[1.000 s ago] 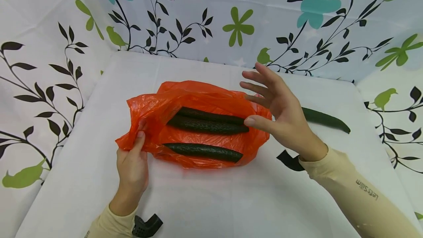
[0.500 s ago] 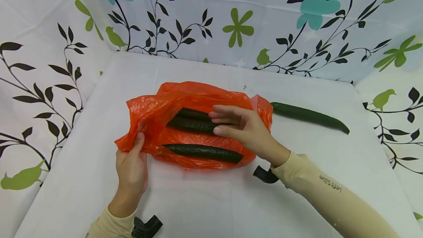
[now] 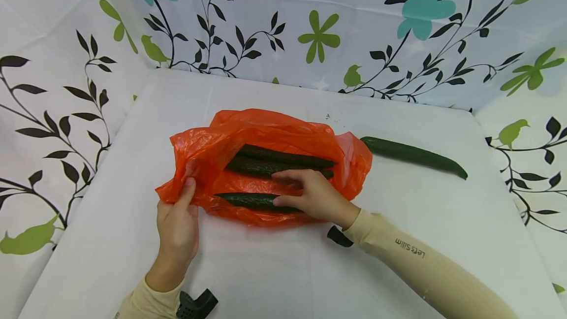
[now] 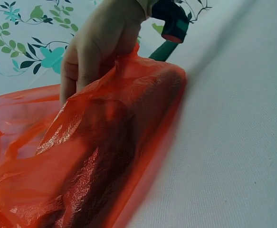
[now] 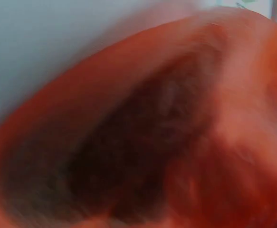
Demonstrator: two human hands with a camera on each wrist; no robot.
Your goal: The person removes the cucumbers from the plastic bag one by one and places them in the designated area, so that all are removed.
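An orange-red plastic bag (image 3: 274, 124) lies on its side with its mouth open. Inside, two dark green cucumbers (image 3: 283, 155) lie close together at the back, and one cucumber (image 3: 243, 200) lies in front. My left hand (image 3: 177, 233) grips the bag's left edge, thumb on top. My right hand (image 3: 321, 198) reaches into the bag, its thumb over the front cucumber and its fingers apart from the thumb, near the back pair. In the left wrist view, that right hand (image 4: 100, 42) dips behind the bag's film. Blur fills the right wrist view, where a dark shape shows through the bag (image 5: 252, 118).
Another cucumber (image 3: 416, 155) lies on the white tablecloth (image 3: 266, 279), to the right of the bag. Small dark specks dot the cloth behind the bag. A leaf-patterned curtain (image 3: 266, 14) hangs at the back.
My right hand has moved left and down from beside the bag into its mouth, over the front cucumber. The bag's right end has shifted slightly right. My left hand keeps its hold.
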